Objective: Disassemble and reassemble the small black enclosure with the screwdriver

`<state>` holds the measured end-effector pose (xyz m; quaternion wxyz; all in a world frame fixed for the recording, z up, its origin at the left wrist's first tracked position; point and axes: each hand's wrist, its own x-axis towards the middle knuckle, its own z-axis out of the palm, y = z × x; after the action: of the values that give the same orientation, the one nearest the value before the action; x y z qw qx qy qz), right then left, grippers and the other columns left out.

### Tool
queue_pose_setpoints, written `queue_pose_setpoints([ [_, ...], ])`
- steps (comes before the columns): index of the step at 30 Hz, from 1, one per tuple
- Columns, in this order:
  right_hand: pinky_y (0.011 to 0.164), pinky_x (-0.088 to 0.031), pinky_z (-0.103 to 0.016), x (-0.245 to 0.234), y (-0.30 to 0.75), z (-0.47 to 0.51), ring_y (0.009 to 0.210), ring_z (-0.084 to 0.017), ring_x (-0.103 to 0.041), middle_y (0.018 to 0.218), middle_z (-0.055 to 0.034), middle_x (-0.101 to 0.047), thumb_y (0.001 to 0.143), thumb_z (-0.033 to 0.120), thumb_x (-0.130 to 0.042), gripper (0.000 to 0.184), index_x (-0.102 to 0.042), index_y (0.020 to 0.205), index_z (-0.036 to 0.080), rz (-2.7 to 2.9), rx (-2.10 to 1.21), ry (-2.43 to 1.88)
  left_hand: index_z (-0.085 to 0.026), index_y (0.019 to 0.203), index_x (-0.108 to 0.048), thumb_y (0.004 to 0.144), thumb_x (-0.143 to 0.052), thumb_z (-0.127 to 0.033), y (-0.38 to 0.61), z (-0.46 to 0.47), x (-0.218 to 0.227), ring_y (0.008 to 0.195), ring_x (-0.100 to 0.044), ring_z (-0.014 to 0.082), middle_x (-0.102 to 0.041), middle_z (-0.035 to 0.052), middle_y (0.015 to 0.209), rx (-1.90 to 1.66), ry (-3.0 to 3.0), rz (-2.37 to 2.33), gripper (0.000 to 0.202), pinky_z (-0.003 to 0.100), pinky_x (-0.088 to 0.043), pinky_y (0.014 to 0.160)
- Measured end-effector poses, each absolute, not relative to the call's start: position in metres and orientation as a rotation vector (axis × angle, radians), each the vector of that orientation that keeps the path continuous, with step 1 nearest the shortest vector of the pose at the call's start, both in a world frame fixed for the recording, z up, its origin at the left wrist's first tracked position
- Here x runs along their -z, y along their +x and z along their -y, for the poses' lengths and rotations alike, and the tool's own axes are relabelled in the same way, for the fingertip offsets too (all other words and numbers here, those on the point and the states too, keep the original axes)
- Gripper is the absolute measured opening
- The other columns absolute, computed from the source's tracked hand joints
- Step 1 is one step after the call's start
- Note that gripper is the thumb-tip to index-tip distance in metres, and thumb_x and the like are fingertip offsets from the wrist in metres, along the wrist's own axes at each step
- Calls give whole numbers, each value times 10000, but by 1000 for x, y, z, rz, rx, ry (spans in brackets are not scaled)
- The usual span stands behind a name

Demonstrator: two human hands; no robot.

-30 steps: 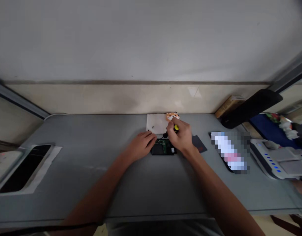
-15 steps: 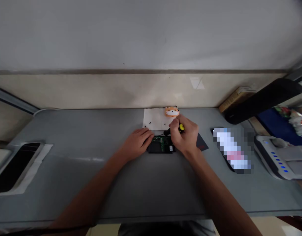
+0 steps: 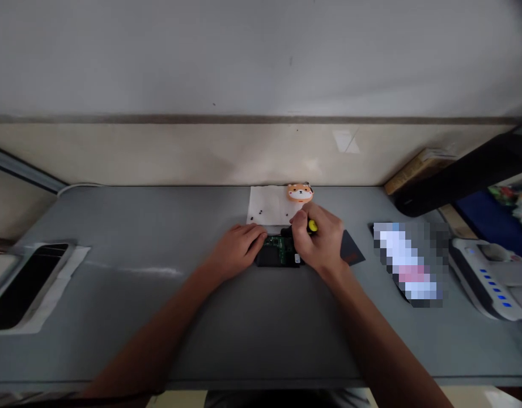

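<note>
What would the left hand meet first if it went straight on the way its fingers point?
Probably the black device: the left hand seems to touch its left edge, though depth is unclear.

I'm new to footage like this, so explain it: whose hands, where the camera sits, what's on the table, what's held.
No machine here: a person works bare-handed, filmed by one camera on their head, looking down. The left hand rests against a small opened device showing a green circuit board. The right hand grips a yellow-capped screwdriver over it. Behind lie a white paper with tiny dark specks and an orange animal figure, all on a grey table. A dark phone lies far left.
</note>
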<state>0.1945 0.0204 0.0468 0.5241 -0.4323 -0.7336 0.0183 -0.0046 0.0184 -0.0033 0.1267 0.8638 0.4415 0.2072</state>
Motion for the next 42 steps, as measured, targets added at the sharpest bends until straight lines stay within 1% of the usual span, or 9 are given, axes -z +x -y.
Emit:
queue_pose_setpoints([
  [9,523,-331,-279,-48,195,-20,501,-117,-458,538,33,-499,936,170,-466,294,-444,652,243,1739,-2,-1046,-210,1033,-662,1090,-321,-316,-5,-18,2,874,-691,207,-738,52,967,-589,2514,-1270,362,370,-544,865],
  [18,529,-345,-277,-46,194,-20,510,-116,-466,545,39,-489,947,167,-476,301,-436,658,242,1721,-27,-1026,-196,997,-642,1087,-324,-273,-3,-17,1,882,-696,212,-727,59,940,-614,2534,-1241,340,364,-548,856],
  [20,557,-370,-275,-46,193,-20,546,-117,-489,594,37,-523,960,202,-506,258,-472,707,237,1719,-107,-1015,-190,996,-643,1088,-323,-272,-2,-17,2,892,-697,218,-727,65,949,-627,2538,-1245,342,371,-549,861],
  [23,625,-423,-277,-43,188,-21,641,-121,-533,746,26,-596,962,296,-579,126,-522,864,240,1639,-290,-1010,-190,1012,-647,1091,-326,-280,-3,-17,1,912,-698,222,-728,66,963,-621,2535,-1239,343,378,-549,875],
  [26,680,-449,-291,-41,182,-23,703,-124,-521,846,18,-588,955,366,-622,153,-522,962,251,1528,-509,-953,-202,1038,-653,1094,-331,-295,-3,-17,0,929,-695,212,-729,57,988,-605,2515,-1227,340,371,-547,894],
  [29,748,-469,-318,-42,178,-24,791,-140,-547,922,-9,-591,996,421,-565,169,-568,993,251,1447,-740,-856,-205,1039,-654,1095,-329,-316,-4,-16,-1,932,-689,213,-727,57,994,-599,2505,-1222,348,370,-547,895],
  [31,747,-471,-330,-42,175,-25,808,-153,-562,904,-17,-584,1018,459,-515,226,-592,977,250,1361,-923,-774,-205,1051,-652,1092,-331,-319,-4,-16,-2,934,-685,217,-725,60,993,-592,2498,-1219,343,377,-545,900],
  [35,647,-445,-327,-42,169,-29,685,-156,-510,776,7,-480,988,548,-523,298,-556,919,260,1075,-1251,-574,-205,1054,-643,1077,-345,-302,-4,-16,-3,926,-677,218,-721,61,986,-588,2472,-1235,315,380,-538,901],
  [42,575,-366,-288,-38,159,-28,590,-127,-383,701,48,-424,922,605,-631,368,-479,861,275,893,-1295,-544,-196,995,-628,1052,-343,-264,-2,-19,-1,875,-669,221,-712,62,936,-586,2462,-1240,299,377,-531,850],
])
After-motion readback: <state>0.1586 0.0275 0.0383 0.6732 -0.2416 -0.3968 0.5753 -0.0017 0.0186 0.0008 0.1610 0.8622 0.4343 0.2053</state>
